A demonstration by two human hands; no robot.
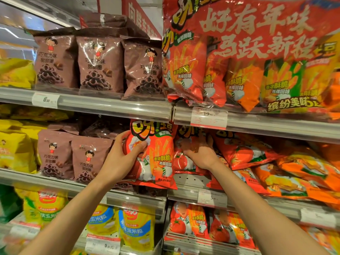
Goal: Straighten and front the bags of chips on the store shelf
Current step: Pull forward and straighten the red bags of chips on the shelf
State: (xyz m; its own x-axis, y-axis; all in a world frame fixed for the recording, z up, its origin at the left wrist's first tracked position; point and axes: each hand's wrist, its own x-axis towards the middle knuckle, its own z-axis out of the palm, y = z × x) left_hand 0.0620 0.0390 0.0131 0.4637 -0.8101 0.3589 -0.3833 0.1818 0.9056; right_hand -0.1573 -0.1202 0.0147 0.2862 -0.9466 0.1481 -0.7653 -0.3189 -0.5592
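A red bag of potato sticks (pixel 160 162) stands upright at the front of the middle shelf (pixel 185 192). My left hand (pixel 123 155) grips its left edge, thumb across the front. My right hand (pixel 198 153) reaches past that bag's right side, fingers curled into a second red tomato bag (pixel 181 161) lying further back. More red and orange bags (pixel 257 153) lie tilted and tumbled to the right on the same shelf.
Brown chocolate-ring bags (pixel 86 159) stand left of the red bag, with three more (pixel 100 63) on the shelf above. A large red multipack (pixel 248 52) hangs over the upper shelf at right. Yellow corn bags (pixel 137 230) and red bags (pixel 189 221) fill the lower shelf.
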